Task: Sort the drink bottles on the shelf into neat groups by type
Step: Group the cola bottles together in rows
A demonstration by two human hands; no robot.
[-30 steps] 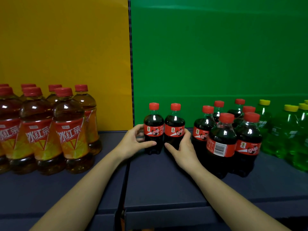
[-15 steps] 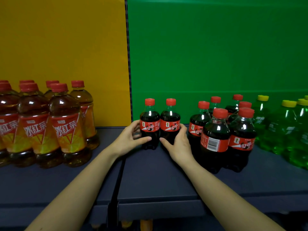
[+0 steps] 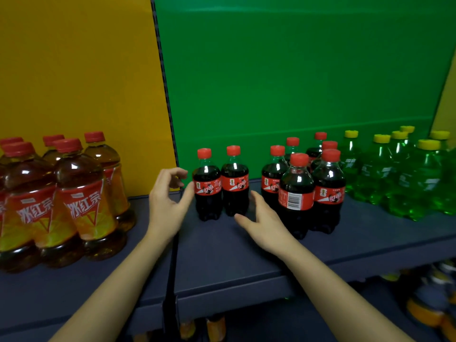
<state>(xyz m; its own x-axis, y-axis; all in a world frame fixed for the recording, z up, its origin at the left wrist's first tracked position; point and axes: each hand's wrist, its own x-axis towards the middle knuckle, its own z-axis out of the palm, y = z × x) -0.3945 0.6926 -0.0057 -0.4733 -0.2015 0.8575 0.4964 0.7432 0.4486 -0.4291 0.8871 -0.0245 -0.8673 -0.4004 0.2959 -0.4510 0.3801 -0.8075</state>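
Two bare arms reach in from the bottom, over the front edge of a dark blue shelf [image 3: 222, 255]. Under the shelf there are some blurry orange things, too fuzzy to name.

The left hand [image 3: 167, 206] is up on its side with the fingers loosely bent and holding nothing. Its thumb tip is right at the red label of the left cola bottle [image 3: 207, 191]; it looks like it touches, but I cannot be sure. The right hand [image 3: 264, 223] is spread wide, fingers apart, with nothing in it. It sits low, just beside the right cola bottle [image 3: 235, 186].

These two small cola bottles stand up straight, side by side, close together, in the middle of the shelf. They have red caps and dark drink inside.

At the left stand the big tea bottles [image 3: 81, 201], brown with red caps, packed in a bunch. On the right, a little gap away from the two small bottles, is a cola bunch [image 3: 296, 198] of more red-capped bottles. Past that, at the far right, are the green bottles [image 3: 375, 174] with yellow caps.

Behind it all, a yellow wall [image 3: 74, 70] is on the left and a green wall [image 3: 296, 70] is on the right.
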